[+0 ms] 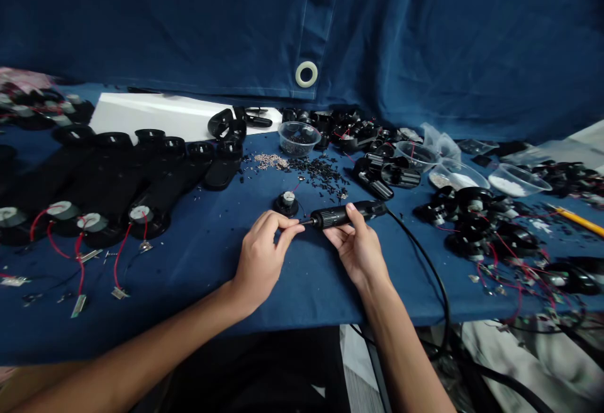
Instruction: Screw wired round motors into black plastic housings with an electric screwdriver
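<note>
Head view: a blue cloth (198,299) covers a long table, and a dark blue curtain (425,41) hangs behind it, with a white ring (306,74) set in its hem. A white card (141,114) lies at the far edge. Rows of black round housings (108,174) fill the left side, some trailing red wires (120,255). On the right, more black parts (476,224) sit in a tangle of wire, beside clear plastic bowls (472,177) and a yellow pencil (578,221). Loose black screws (316,170) and a small pile of silver ones (270,161) are scattered straight ahead of the hands. The rotary tool (346,214) is held just above the cloth near the table's middle, its black cord (427,262) running right and over the table edge. The right hand (358,249) is closed around the tool's body, thumb on top. The left hand (262,255) pinches the thin tip between its fingertips (295,227); anything held there is too small to tell. A small round housing (285,204) stands just beyond the tip, not touching it.
</note>
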A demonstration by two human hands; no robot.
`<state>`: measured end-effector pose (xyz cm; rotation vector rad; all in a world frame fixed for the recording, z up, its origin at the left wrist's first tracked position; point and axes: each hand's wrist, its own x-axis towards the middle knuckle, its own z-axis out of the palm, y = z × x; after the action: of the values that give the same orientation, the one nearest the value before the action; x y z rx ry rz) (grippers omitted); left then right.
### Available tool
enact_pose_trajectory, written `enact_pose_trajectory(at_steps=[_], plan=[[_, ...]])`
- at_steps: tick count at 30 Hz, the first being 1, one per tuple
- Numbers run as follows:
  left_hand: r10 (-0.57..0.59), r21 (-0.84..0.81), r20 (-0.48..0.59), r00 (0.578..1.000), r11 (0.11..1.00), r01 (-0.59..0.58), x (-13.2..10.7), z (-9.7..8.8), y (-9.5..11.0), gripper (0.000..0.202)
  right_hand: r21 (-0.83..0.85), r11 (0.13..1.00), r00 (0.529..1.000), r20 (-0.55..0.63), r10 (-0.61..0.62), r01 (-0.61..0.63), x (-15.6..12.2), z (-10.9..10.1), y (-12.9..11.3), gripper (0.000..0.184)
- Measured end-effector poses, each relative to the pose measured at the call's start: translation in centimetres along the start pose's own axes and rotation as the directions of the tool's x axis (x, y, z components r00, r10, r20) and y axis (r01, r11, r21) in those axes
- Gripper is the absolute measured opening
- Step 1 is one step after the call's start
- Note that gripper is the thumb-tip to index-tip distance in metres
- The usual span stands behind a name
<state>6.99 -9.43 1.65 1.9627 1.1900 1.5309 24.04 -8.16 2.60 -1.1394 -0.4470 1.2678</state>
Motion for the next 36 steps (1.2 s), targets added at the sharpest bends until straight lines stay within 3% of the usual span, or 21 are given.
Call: enact_pose_trajectory(at_steps=[4,9,14,18,22,31,36], plan=[[0.003,0.019,0.047,0.999,1.000,-0.004,0.2,0.1,0.0,0.006,0.006,1.000,1.000,0.005,0.007,-0.007,0.1,0.0,0.1,0.030],[-0.010,0.051,0.094,0.996,0.999,0.005,-0.1,-0.4,0.2,0.029,-0.002,1.000,1.000,0.013,0.011,-0.011,0.1,0.0,0.1,0.030],[0.005,0.136,0.135,0.991,0.990,-0.023,-0.1,-1.5,-0.2,0.024,-0.079,0.997,1.000,-0.023,0.016,-0.018,0.0,-0.8,-0.3,0.031],[0.129,0.166,0.309,0.942,0.968,-0.187,0.5,-1.9,-0.7,0.031,-0.176,0.982,0.993,-0.083,-0.079,0.063,0.1,-2.4,-0.7,0.034],[0.245,0.126,0.387,0.889,0.941,-0.314,0.8,-1.4,-0.4,0.036,-0.205,0.975,0.982,-0.149,-0.116,0.084,0.4,-3.5,-1.1,0.035],[0.157,0.218,0.335,0.929,0.946,-0.239,0.0,0.4,0.1,0.016,-0.160,0.983,0.984,-0.139,-0.113,0.090,0.5,-3.8,-1.0,0.036],[0.190,0.225,0.370,0.910,0.932,-0.286,0.2,0.6,0.1,0.007,-0.181,0.979,0.981,-0.150,-0.125,0.097,0.4,-3.6,-1.0,0.036]])
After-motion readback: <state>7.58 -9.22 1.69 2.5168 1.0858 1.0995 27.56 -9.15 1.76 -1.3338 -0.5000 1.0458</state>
